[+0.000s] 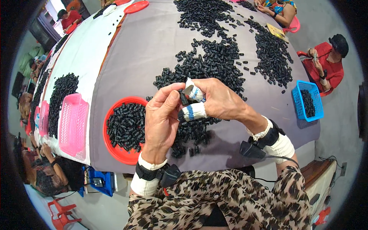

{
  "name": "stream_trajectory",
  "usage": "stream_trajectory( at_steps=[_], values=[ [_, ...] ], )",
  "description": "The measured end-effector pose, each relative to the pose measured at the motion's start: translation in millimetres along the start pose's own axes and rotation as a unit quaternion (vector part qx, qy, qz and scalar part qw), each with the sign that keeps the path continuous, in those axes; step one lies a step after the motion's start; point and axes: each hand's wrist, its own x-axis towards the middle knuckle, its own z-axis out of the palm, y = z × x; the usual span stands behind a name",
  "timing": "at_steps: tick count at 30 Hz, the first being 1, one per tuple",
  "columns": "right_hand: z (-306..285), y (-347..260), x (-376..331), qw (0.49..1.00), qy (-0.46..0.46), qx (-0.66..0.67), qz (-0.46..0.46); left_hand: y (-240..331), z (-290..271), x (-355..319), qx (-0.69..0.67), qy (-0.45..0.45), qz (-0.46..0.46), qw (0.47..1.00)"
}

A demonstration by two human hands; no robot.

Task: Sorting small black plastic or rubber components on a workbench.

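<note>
Over the near edge of the table, my left hand (pixel 158 117) pinches a small black plastic part (pixel 183 98) between thumb and fingers. Close against it from the right comes my right hand (pixel 224 100), its fingers curled. White wrappings with blue marks (pixel 194 112) cover some of the right fingers. A small grey blade-like piece (pixel 188 89) shows between those fingers, beside the black part; its full shape is hidden. Left of my left hand stands a round red basin (pixel 106 132) full of similar black parts. A large heap of them (pixel 207 65) spreads just beyond both hands.
The grey-covered table (pixel 126 65) carries more heaps of black parts. A blue basket (pixel 318 101) with black parts stands at the right edge, a pink basket (pixel 73 126) at the left. Several other people sit around the tables. A cable (pixel 281 157) trails from my right wrist strap.
</note>
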Motion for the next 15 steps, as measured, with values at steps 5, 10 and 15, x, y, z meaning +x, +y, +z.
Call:
stream_trajectory(
  at_steps=[5,10,15],
  values=[
    [-1.6,0.6,0.6,0.999,-0.001,-0.031,-0.007,-1.3,0.8,-0.5,0.023,0.013,0.007,1.0],
    [-6.0,-6.6,-0.4,0.997,-0.047,-0.056,-0.002,-3.3,-0.3,0.4,0.035,0.017,0.01,0.999],
    [-6.0,-2.1,-2.1,0.998,-0.049,-0.041,-0.012,-3.2,5.7,0.1,0.036,0.018,0.001,0.999]
  ],
)
